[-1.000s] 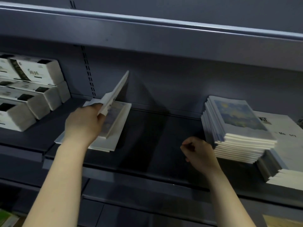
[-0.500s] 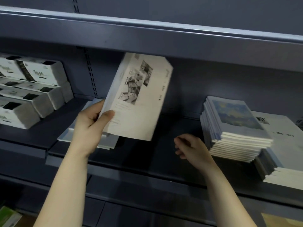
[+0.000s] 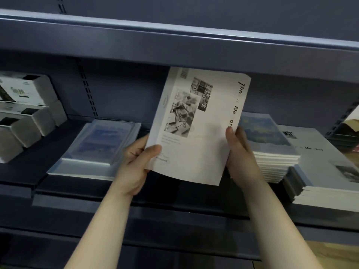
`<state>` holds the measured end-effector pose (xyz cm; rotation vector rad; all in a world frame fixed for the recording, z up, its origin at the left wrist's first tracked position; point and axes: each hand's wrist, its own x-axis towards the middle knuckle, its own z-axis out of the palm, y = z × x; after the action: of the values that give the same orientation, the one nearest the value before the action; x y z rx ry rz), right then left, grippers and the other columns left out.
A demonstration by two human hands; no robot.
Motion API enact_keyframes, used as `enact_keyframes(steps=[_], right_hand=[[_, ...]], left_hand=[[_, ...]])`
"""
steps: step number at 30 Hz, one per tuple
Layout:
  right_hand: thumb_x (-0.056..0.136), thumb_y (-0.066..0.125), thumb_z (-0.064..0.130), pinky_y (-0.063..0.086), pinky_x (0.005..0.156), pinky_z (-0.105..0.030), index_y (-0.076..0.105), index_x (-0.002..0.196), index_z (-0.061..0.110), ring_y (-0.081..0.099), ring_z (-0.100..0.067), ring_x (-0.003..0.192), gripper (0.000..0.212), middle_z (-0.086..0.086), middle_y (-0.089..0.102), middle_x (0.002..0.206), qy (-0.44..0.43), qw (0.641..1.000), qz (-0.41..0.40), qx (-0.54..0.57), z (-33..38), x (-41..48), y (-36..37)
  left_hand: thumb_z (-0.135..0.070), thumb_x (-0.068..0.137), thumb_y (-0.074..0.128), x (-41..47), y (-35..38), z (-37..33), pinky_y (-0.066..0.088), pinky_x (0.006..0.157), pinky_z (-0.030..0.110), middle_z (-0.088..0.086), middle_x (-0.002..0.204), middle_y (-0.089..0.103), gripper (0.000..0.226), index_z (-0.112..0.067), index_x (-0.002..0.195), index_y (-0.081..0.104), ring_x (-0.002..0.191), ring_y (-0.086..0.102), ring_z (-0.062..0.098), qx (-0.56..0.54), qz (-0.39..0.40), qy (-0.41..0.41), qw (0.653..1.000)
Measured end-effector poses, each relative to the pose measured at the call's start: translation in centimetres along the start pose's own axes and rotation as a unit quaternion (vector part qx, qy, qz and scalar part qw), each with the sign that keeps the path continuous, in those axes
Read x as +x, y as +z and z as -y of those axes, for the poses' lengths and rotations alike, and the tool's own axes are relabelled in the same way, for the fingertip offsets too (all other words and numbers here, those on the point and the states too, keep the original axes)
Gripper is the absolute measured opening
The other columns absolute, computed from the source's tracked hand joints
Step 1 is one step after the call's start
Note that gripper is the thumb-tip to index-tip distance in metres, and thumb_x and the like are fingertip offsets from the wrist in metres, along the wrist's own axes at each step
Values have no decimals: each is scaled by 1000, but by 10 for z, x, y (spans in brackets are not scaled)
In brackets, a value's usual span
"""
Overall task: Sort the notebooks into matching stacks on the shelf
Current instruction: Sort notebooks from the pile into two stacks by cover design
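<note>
I hold a white notebook (image 3: 200,129) with black-and-white photos on its cover upright in front of the shelf. My left hand (image 3: 138,162) grips its lower left corner, thumb on the cover. My right hand (image 3: 240,152) grips its right edge. Behind it to the left, a short stack of blue-cover notebooks (image 3: 97,150) lies flat on the dark shelf (image 3: 136,202). To the right stands a taller stack with a blue painted cover (image 3: 270,150), and beside it a stack of white notebooks (image 3: 322,171) matching the one I hold.
White boxes (image 3: 25,111) are piled at the shelf's far left. The upper shelf's front edge (image 3: 174,47) hangs just above the held notebook. A lower shelf lip (image 3: 155,230) juts out beneath my forearms. At the far right edge sits brown paper (image 3: 351,123).
My left hand lifted the white notebook off the left stack and carried it right and up. My right hand rose from the shelf and took hold of its right edge.
</note>
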<state>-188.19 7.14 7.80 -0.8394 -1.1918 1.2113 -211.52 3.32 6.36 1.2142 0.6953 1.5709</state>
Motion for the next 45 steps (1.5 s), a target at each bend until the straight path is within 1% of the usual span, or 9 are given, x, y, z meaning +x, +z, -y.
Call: enact_keyframes(steps=[4,8,14,17,21,26,32,38,45], right_hand=[[84,72,29,56,88,-39,43,135,31,62,-18,116,58,6,62,130,-66,997,9,-40,17,2,-16],[82,69,3,54,87,-25,39,132,37,58,-8,117,67,14,61,124,-83,990,21,-112,20,2,-26],[81,68,-5,54,84,-21,44,129,30,60,-5,112,64,12,64,120,-80,985,-24,-148,26,0,-41],[79,67,-11,53,90,-37,55,116,26,65,-16,109,54,3,70,113,-78,989,-53,-114,33,1,-52],[75,68,-14,56,77,-27,61,108,24,69,-19,103,51,1,74,107,-73,989,-68,-109,43,-1,-76],[78,64,-15,56,69,-21,63,105,25,72,-14,92,48,6,76,96,-60,984,-109,-125,55,-9,-118],[82,59,-14,57,82,-27,62,117,13,69,-20,103,45,-3,73,112,-24,984,-136,-109,75,-24,-190],[77,67,-6,57,74,-23,65,118,14,69,-20,103,46,-4,71,115,31,980,-170,-100,83,-32,-262],[76,69,-6,58,64,-31,64,119,7,73,-24,86,45,-11,73,107,81,971,-201,-102,84,-36,-292]], left_hand=[[-17,85,63,0,1,16,55,74,24,3,107,72,27,-26,109,71,97,69,18,37,9,-15,999],[-24,80,69,-2,-5,31,55,77,25,4,111,71,33,-26,113,69,102,67,22,68,7,-67,995],[-26,77,77,-2,0,38,53,82,25,5,112,71,34,-21,110,71,105,66,21,124,87,-103,983],[-43,76,76,1,12,38,53,79,19,0,107,72,33,-27,104,73,101,68,17,154,112,-117,975],[-70,69,64,4,30,43,50,71,12,-12,94,74,38,-42,92,73,89,68,4,194,73,-102,973],[-57,83,53,6,46,69,47,91,19,-13,102,72,41,-32,111,68,99,64,-1,260,79,-122,955],[-25,93,58,10,68,94,33,78,-5,-21,112,62,22,-32,113,65,96,52,-20,407,83,-90,905],[-30,93,55,13,92,110,36,106,44,-13,128,56,29,-33,121,60,120,49,11,525,107,-74,841],[-32,92,53,17,121,130,24,107,42,-2,142,47,45,-29,136,48,130,40,22,628,79,-67,772]])
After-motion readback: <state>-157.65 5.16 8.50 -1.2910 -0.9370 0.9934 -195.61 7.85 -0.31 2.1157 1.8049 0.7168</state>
